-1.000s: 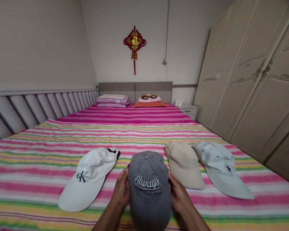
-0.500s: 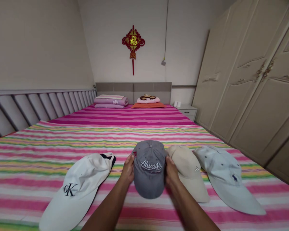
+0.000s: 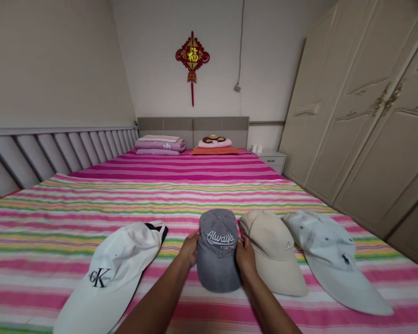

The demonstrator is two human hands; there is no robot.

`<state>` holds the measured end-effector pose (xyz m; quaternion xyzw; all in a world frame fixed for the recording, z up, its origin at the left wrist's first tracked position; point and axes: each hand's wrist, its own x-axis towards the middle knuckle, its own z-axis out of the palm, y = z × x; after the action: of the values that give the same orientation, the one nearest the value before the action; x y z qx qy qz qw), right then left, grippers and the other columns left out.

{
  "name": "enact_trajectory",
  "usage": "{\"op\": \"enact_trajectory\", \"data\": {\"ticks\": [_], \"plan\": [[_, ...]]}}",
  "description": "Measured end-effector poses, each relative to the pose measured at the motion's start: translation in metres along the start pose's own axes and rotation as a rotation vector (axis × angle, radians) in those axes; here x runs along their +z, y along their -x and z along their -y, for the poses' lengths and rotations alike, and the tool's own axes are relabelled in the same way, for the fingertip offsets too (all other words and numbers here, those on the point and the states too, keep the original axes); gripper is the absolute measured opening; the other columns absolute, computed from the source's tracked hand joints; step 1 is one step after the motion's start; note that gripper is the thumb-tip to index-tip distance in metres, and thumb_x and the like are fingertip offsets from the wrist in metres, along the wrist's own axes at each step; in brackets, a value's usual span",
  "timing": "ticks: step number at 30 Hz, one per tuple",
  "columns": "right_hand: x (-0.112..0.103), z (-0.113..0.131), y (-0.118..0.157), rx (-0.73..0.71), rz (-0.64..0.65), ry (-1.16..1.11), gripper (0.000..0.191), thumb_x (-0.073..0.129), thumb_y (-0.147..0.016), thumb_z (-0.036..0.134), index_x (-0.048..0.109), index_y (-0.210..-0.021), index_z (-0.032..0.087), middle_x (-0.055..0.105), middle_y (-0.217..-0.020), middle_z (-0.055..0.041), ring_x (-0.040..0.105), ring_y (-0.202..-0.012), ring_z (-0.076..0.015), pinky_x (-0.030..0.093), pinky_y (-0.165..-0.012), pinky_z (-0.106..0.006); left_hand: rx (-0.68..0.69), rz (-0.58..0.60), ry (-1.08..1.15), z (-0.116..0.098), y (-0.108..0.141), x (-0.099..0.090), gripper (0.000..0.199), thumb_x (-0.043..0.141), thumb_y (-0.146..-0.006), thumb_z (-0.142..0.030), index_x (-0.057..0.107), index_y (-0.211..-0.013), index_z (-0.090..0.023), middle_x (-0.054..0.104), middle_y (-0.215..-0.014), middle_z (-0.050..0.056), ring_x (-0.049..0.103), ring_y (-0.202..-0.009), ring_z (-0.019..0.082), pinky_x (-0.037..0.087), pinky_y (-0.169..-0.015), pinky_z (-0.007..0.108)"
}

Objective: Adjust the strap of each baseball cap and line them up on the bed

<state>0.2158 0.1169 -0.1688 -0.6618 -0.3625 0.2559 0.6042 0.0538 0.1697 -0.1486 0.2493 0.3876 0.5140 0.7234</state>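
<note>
The person's two hands hold the grey cap (image 3: 218,260) between them at the near part of the bed (image 3: 195,191), its crown toward the headboard (image 3: 170,125) and its brim toward the person. White lettering reading "Always" runs across its front. The left hand (image 3: 190,249) grips the cap's left side, fingers curled in against the cloth and partly hidden by it. The right hand (image 3: 245,256) pinches the opposite side, its fingers bent at the edge and some of them out of sight. Whether the cap's underside touches the bed cannot be told. Just beside the right hand lies the beige cap (image 3: 274,255), with a small light logo near its brim; whether the hand touches it is unclear. Farther right, next to the beige cap, is the pale cap (image 3: 329,253) with a dark blue logo, its brim pointing toward the near right. The white cap (image 3: 107,273) with a black "CK" lies well apart on the left side of the bed, its brim toward the near left and its dark-lined strap end toward the grey cap. The bed has a cover with pink, white, yellow and green stripes, and magenta stripes beyond. At the far end rest a folded purple quilt (image 3: 160,147) and a pink cushion (image 3: 214,143) on an orange cloth (image 3: 214,151).
</note>
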Motion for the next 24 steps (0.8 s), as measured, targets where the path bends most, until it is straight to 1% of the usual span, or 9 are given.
{"op": "enact_trajectory", "data": {"ticks": [4, 7, 11, 14, 17, 19, 22, 24], "plan": [[-0.007, 0.006, 0.011, -0.041, 0.030, 0.127, 0.046, 0.041, -0.071, 0.026, 0.055, -0.110, 0.007, 0.059, -0.113, -0.0196, 0.054, -0.105, -0.0292, 0.038, -0.091, -0.039, 0.022, -0.050, 0.015, 0.003, -0.002, 0.002, 0.005, 0.062, -0.063, -0.007, 0.060, -0.062, -0.011, 0.060, -0.047, -0.001, 0.053, -0.041, 0.011, 0.043, -0.048, 0.023], [-0.011, 0.011, 0.016, -0.096, 0.063, 0.205, 0.046, 0.040, -0.070, 0.020, 0.054, -0.111, 0.004, 0.058, -0.114, -0.0208, 0.053, -0.106, -0.0285, 0.036, -0.092, -0.038, 0.049, -0.072, 0.024, 0.005, -0.004, 0.004, 0.007, 0.059, -0.071, -0.011, 0.058, -0.064, -0.011, 0.059, -0.051, -0.003, 0.053, -0.044, 0.009, 0.044, -0.051, 0.023], [-0.018, 0.017, 0.026, -0.186, 0.110, 0.289, 0.047, 0.038, -0.069, 0.012, 0.052, -0.114, 0.008, 0.058, -0.113, -0.0175, 0.053, -0.106, -0.0263, 0.037, -0.091, -0.035, 0.068, -0.096, 0.006, 0.006, -0.005, 0.008, 0.013, 0.055, -0.079, -0.018, 0.056, -0.067, -0.012, 0.058, -0.058, -0.004, 0.053, -0.050, 0.007, 0.045, -0.055, 0.024], [-0.022, 0.018, 0.037, -0.234, 0.128, 0.350, 0.052, 0.038, -0.068, 0.009, 0.049, -0.118, 0.007, 0.058, -0.112, -0.0188, 0.054, -0.104, -0.0276, 0.039, -0.088, -0.036, 0.058, -0.086, -0.030, 0.006, -0.003, 0.009, 0.015, 0.054, -0.080, -0.020, 0.056, -0.068, -0.011, 0.058, -0.059, -0.004, 0.053, -0.051, 0.007, 0.046, -0.056, 0.024], [-0.025, 0.016, 0.050, -0.271, 0.128, 0.405, 0.053, 0.039, -0.068, 0.008, 0.048, -0.120, 0.005, 0.057, -0.113, -0.0215, 0.053, -0.105, -0.0298, 0.039, -0.088, -0.037, 0.043, -0.065, -0.086, 0.005, 0.001, 0.010, 0.017, 0.053, -0.081, -0.022, 0.056, -0.068, -0.012, 0.057, -0.058, -0.004, 0.052, -0.049, 0.007, 0.045, -0.054, 0.024], [-0.027, 0.013, 0.057, -0.299, 0.122, 0.437, 0.053, 0.040, -0.068, 0.009, 0.047, -0.121, 0.004, 0.055, -0.116, -0.0224, 0.051, -0.108, -0.0311, 0.038, -0.090, -0.039, 0.032, -0.061, -0.137, 0.004, 0.004, 0.009, 0.019, 0.052, -0.082, -0.025, 0.055, -0.068, -0.012, 0.055, -0.056, -0.005, 0.049, -0.046, 0.006, 0.043, -0.050, 0.022], [-0.031, 0.004, 0.066, -0.335, 0.106, 0.472, 0.051, 0.041, -0.072, 0.013, 0.045, -0.122, 0.005, 0.050, -0.123, -0.0231, 0.046, -0.113, -0.0333, 0.036, -0.093, -0.045, 0.032, -0.083, -0.227, 0.002, 0.010, 0.005, 0.022, 0.051, -0.082, -0.026, 0.052, -0.064, -0.013, 0.046, -0.047, -0.008, 0.037, -0.036, 0.004, 0.035, -0.041, 0.019], [-0.034, -0.002, 0.075, -0.418, 0.067, 0.522, 0.048, 0.040, -0.074, 0.014, 0.043, -0.122, 0.007, 0.048, -0.124, -0.0230, 0.045, -0.114, -0.0335, 0.038, -0.091, -0.048, 0.061, -0.101, -0.285, 0.001, 0.016, 0.001, 0.019, 0.055, -0.077, -0.024, 0.051, -0.062, -0.013, 0.041, -0.042, -0.010, 0.033, -0.033, 0.003, 0.031, -0.039, 0.018]]}}
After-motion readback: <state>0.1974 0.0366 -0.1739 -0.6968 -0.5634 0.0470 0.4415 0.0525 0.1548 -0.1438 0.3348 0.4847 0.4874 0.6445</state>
